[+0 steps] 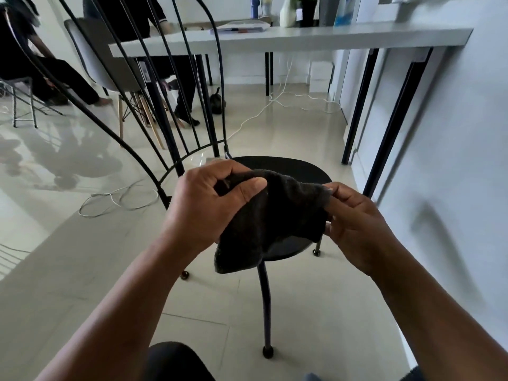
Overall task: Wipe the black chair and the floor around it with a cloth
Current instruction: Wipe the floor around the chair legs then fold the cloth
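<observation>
A black metal chair [291, 167] with a round seat and a tall wire back stands on the pale tiled floor [316, 298] in front of me. Above the seat I hold a dark cloth [272, 224] stretched between both hands. My left hand [209, 202] grips its upper left part, with the thumb over the top edge. My right hand [354, 221] pinches its right corner between thumb and fingers. The cloth's lower end hangs over the seat's near edge and hides part of it.
A long grey table [302, 39] on black legs runs along the right wall, with bottles and papers on it. White cables [115, 199] lie on the floor to the left and behind the chair. Two seated people [55, 67] and other chairs are at the back left.
</observation>
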A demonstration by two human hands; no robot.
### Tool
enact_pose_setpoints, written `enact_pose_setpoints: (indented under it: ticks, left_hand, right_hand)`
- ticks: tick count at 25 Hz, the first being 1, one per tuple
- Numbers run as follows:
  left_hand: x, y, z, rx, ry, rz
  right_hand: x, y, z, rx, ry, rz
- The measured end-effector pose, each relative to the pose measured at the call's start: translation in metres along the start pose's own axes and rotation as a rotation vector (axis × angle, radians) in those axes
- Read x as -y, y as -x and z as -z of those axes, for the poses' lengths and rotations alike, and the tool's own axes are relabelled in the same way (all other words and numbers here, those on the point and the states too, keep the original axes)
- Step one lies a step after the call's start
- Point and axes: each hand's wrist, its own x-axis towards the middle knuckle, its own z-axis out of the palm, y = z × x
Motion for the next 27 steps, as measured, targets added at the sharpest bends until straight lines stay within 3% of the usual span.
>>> enact_pose_setpoints:
  ticks: [4, 7, 13, 19, 21, 24, 27]
  left_hand:
    - [-0.007, -0.019, 0.006, 0.066, 0.097, 0.035]
    - [-0.016, -0.023, 0.012, 0.085, 0.136, 0.033]
    - [-0.027, -0.011, 0.017, 0.055, 0.123, 0.036]
    - [-0.039, 0.004, 0.014, -0.073, 0.010, 0.096]
    - [-0.040, 0.010, 0.014, -0.085, -0.014, 0.112]
    - [-0.041, 0.015, 0.017, -0.083, -0.046, 0.137]
    - [-0.039, 0.019, 0.021, -0.104, -0.074, 0.139]
  right_hand:
    - [-0.003, -0.011, -0.004, -0.291, 0.425, 0.158]
    - [-0.002, -0.006, -0.013, -0.397, 0.356, 0.137]
    - [0.011, 0.011, -0.030, -0.184, -0.193, -0.056]
    - [0.044, 0.033, -0.024, 0.024, -0.232, -0.336]
    - [0.046, 0.041, -0.028, 0.016, -0.157, -0.270]
    - [0.045, 0.044, -0.030, -0.174, 0.068, -0.027]
    - [0.056, 0.045, -0.027, -0.218, 0.414, 0.144]
